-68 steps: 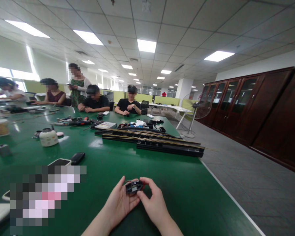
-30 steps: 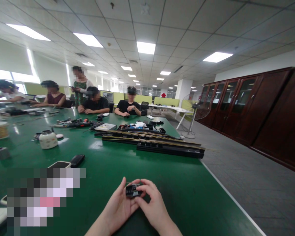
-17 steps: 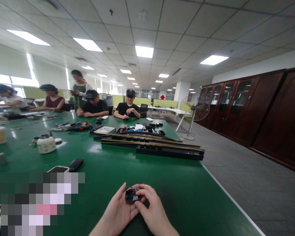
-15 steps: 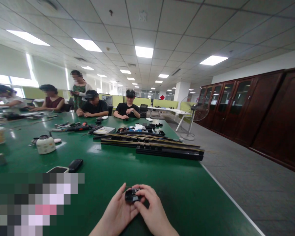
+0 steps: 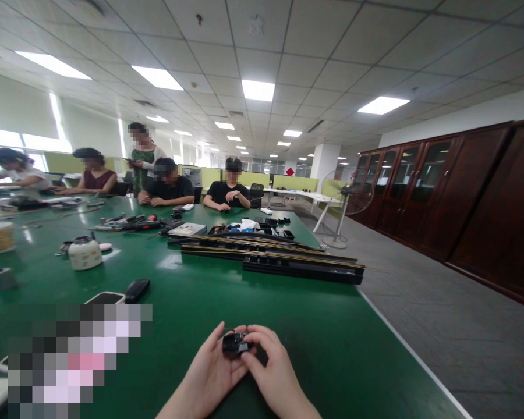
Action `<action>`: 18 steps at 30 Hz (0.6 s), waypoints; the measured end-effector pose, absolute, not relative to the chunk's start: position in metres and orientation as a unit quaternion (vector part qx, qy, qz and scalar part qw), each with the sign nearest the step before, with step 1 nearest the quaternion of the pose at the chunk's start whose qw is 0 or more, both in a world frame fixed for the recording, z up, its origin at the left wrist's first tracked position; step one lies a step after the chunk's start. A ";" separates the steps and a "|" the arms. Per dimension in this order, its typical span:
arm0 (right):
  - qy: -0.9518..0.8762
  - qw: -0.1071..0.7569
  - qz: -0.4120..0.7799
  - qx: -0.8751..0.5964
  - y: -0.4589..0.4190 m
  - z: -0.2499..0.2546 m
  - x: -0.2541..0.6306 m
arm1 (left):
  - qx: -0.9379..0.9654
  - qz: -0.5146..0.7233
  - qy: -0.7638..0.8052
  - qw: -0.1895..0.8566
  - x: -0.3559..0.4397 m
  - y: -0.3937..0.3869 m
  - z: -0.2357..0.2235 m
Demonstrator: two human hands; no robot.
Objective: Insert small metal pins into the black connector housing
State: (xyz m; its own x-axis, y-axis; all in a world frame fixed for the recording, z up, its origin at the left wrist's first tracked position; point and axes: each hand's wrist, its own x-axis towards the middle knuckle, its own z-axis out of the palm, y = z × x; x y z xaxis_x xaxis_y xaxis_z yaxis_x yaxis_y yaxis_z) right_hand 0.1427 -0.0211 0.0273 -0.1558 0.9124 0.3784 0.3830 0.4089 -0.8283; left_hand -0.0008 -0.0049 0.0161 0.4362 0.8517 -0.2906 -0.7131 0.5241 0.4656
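A small black plastic housing (image 5: 234,344) with tiny parts inside lies across the fingers of my left hand (image 5: 216,366). That hand is palm up, its thumb at the housing's left end and its fingers curled beneath. My right hand (image 5: 273,364) pinches the right end of the housing between thumb and fingertips. What the right fingertips touch inside it is too small to make out. A thin dark wire seems to run along its upper edge. Both hands are above the green table (image 5: 192,314), near its front edge.
Black rails with thin brass-coloured rods (image 5: 297,265) lie ahead. To the left are a white jar (image 5: 85,253), a black case (image 5: 137,290), a grey cylinder (image 5: 3,278) and a blurred patch. Several people sit or stand beyond; a fan (image 5: 346,192) stands at right.
My right fingers have shifted from the housing's right end over its top and back slightly to the right. The housing has tilted a little in my left hand. The view has shifted slightly.
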 end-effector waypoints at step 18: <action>-0.645 0.485 0.242 -0.538 -0.015 0.021 0.147 | 0.142 0.460 0.290 0.827 -0.003 -0.006 0.020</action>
State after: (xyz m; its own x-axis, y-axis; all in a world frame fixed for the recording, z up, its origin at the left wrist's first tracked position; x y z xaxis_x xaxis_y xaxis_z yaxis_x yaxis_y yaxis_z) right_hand 0.1470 -0.0150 0.0209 0.0499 0.9293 0.3659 0.4599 0.3038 -0.8344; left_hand -0.0026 -0.0056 0.0200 0.4088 0.8434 -0.3487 -0.6786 0.5364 0.5018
